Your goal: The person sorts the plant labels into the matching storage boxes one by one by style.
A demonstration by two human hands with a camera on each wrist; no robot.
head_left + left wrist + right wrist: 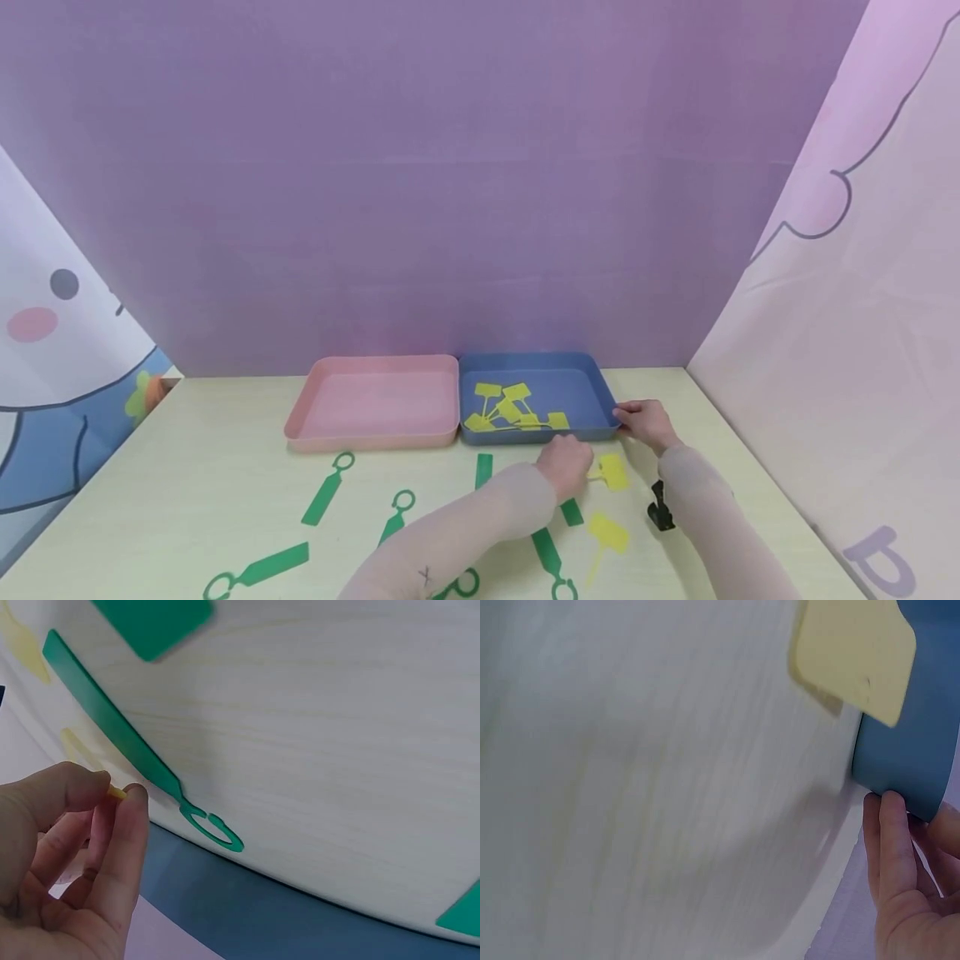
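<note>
My left hand [566, 468] pinches the thin stem of a yellow tag [614, 472] between thumb and fingertip, just in front of the blue tray [543, 436]. In the left wrist view only a short bit of that stem shows at the fingertips [133, 796]. The tag's flat plate [855, 656] appears close to the tray wall in the right wrist view. At the tray's front right corner my right hand [648, 423] holds the wall, fingers outside and thumb near the rim. Several yellow tags [516, 392] lie inside this tray.
A pink tray [371, 442] stands against the blue one on its left. Several green ring-ended tags [322, 498] are spread over the table, some under my left forearm. Another yellow tag [609, 533] lies nearer me. Beside my right sleeve is a small black object [660, 510].
</note>
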